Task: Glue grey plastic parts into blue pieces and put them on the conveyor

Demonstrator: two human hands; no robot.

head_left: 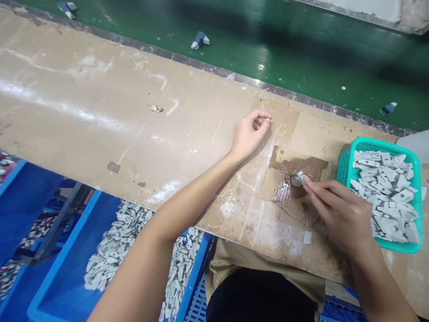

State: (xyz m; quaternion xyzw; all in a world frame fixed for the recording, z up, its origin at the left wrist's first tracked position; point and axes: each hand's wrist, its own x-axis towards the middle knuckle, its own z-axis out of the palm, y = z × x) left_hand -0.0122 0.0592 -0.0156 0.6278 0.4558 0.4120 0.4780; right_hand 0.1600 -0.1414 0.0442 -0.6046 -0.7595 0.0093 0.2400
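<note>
My right hand [338, 210] pinches a small light-grey plastic piece [300, 177] between thumb and fingers. The piece touches or hovers just over a small round dark disc [295, 181], perhaps a shallow cap; I cannot tell which. Under the disc lies a torn, wet brown cardboard patch [303, 210]. Farther left, my left hand [251, 134] rests on the table with curled fingers, thumb and fingertips together; whatever may be between them is too small to make out. Right of my right hand stands a green basket [346, 172] heaped with similar grey pieces [385, 192].
The long cardboard-covered table [110, 116] has stains and scraps on it. Below its near edge sit blue bins [63, 273] full of grey pieces. A white container [415, 145] stands behind the basket. Beyond the table, small blue-and-white items [200, 40] lie on the green floor [261, 44].
</note>
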